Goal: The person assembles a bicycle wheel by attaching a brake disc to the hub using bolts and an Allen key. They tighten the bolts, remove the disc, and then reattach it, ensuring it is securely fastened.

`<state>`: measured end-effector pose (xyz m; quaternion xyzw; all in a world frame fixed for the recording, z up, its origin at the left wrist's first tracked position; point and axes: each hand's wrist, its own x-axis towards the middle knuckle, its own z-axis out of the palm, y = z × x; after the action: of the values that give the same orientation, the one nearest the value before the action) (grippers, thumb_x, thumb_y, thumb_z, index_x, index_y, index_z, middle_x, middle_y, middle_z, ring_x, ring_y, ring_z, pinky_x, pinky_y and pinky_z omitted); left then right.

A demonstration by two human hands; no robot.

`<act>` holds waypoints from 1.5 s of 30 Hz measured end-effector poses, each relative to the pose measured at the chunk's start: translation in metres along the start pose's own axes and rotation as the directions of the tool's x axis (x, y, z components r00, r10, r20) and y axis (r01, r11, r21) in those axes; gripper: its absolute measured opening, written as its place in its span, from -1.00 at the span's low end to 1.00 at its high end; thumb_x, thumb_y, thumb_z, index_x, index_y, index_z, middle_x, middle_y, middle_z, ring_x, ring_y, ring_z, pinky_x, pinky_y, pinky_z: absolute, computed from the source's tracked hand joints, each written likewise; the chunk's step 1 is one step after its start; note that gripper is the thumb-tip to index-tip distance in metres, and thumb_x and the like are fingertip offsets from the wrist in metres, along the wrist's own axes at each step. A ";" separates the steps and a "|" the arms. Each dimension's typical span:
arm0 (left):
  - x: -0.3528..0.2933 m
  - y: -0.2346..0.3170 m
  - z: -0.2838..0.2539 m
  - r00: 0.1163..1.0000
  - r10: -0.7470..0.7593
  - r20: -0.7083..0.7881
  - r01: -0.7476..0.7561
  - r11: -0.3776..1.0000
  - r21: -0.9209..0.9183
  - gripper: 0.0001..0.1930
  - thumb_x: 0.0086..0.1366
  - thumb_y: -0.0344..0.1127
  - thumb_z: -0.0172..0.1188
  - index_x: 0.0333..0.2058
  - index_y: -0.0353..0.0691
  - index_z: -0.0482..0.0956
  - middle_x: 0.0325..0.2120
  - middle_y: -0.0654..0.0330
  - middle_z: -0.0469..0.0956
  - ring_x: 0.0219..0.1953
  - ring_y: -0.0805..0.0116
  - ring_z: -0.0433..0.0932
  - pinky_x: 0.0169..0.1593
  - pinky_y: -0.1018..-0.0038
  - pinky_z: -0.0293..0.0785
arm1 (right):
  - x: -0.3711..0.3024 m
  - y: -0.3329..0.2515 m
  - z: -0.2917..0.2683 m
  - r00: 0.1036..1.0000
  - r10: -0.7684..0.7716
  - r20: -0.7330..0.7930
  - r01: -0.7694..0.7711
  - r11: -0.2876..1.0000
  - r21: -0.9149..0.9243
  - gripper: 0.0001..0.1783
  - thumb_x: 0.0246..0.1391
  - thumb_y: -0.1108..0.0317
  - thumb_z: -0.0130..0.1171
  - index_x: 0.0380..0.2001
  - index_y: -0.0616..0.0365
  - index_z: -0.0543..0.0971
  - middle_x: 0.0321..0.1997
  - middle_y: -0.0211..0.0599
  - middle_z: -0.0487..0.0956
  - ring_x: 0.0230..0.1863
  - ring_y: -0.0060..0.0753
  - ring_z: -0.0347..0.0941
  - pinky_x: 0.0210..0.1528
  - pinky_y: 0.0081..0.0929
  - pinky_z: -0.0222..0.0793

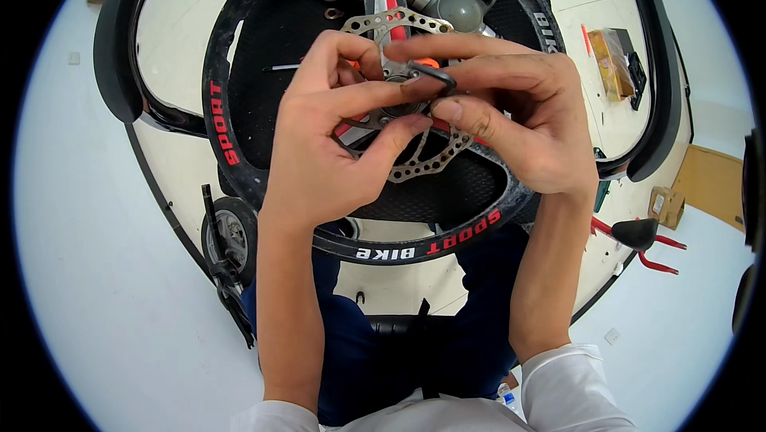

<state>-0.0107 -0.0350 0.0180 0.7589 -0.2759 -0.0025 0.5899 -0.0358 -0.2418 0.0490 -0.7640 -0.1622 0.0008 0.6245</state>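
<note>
I read the right hand [531, 113] as having its grip closed on a bent black hex key [447, 78], thumb and fingers around its elbow, right over the hub at the middle of the brake disc [435, 164]. The left hand [327, 141] has thumb and forefinger brought in close at the same hub, but I cannot tell whether that grip is pinching a small part or only steadying; the fingers hide it, as they hide the key's working tip. The disc sits on a spoked wheel [331, 242], lying flat across a black chair seat [279, 25]. My main worry is the key: if its tip is seated only partway or at a slant, a hard turn could slip, rounding a bolt head and driving knuckles against the disc's cut-out edges. I see no hand on the rim, so strong torque might swing the wheel on the seat. Anything small let go at the hub could drop through the wheel's openings, where a little ring-shaped piece [333, 13] already lies.
</note>
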 end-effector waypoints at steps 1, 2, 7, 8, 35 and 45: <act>-0.001 -0.006 0.001 0.999 0.052 0.014 -0.052 0.999 0.007 -0.79 0.05 -0.61 0.43 -0.29 -0.44 0.66 -0.24 0.22 0.48 -0.25 0.49 0.52 -0.23 0.63 0.47 | 0.001 0.000 0.001 1.000 -0.022 0.020 0.023 0.999 -0.025 -0.79 0.06 0.55 0.34 -0.19 0.33 0.74 0.00 0.02 0.67 -0.26 -0.38 0.67 -0.28 -0.61 0.57; -0.001 -0.008 0.005 0.998 0.064 -0.008 -0.064 0.997 -0.052 -0.72 -0.03 -0.55 0.46 -0.27 -0.22 0.76 -0.44 0.30 0.39 -0.35 0.41 0.44 -0.25 0.50 0.44 | 0.002 0.000 0.001 0.998 -0.045 0.039 0.047 0.998 -0.050 -0.79 0.05 0.55 0.34 -0.20 0.32 0.74 0.02 0.01 0.66 -0.27 -0.40 0.67 -0.28 -0.62 0.56; -0.003 -0.007 0.001 0.999 -0.008 -0.036 0.009 1.000 0.012 -0.78 -0.16 -0.56 0.49 -0.46 -0.32 0.69 -0.45 0.28 0.40 -0.40 0.42 0.43 -0.32 0.51 0.38 | 0.003 -0.011 0.004 0.999 -0.010 0.031 0.013 0.994 -0.104 -0.78 -0.08 0.55 0.46 -0.28 0.30 0.74 -0.08 -0.10 0.69 -0.52 -0.70 0.47 -0.48 -0.78 0.32; -0.004 -0.006 0.001 1.000 -0.012 -0.025 0.013 0.999 0.041 -0.78 -0.16 -0.61 0.45 -0.46 -0.37 0.65 -0.43 0.28 0.41 -0.40 0.45 0.43 -0.31 0.54 0.38 | 0.002 -0.012 0.004 1.000 0.004 0.025 -0.001 0.994 -0.111 -0.78 -0.10 0.55 0.48 -0.30 0.30 0.74 -0.12 -0.14 0.70 -0.55 -0.73 0.41 -0.50 -0.79 0.26; -0.002 -0.007 0.006 0.991 0.050 -0.122 -0.030 0.986 0.163 -0.70 -0.19 -0.35 0.61 -0.41 -0.22 0.74 -0.51 0.29 0.54 -0.52 0.42 0.49 -0.46 0.49 0.38 | -0.001 -0.017 0.012 0.972 0.195 -0.128 -0.181 0.977 0.116 -0.68 0.08 0.57 0.29 -0.07 0.46 0.63 -0.23 0.02 0.74 -0.69 -0.71 0.46 -0.68 -0.80 0.29; -0.005 -0.006 -0.025 0.996 -0.074 -0.055 0.087 0.957 0.276 -0.75 -0.01 -0.47 0.47 -0.28 -0.25 0.75 -0.46 0.25 0.53 -0.45 0.42 0.49 -0.39 0.50 0.38 | -0.019 0.021 -0.043 0.823 0.335 -0.459 -0.552 0.660 -0.508 -0.72 0.07 0.39 0.35 -0.18 0.37 0.70 -0.47 -0.04 0.69 -0.52 -0.42 0.60 -0.40 -0.47 0.49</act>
<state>-0.0043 -0.0097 0.0189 0.8447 -0.2295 0.0288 0.4827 -0.0397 -0.2914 0.0351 -0.9306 0.1466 -0.0241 0.3346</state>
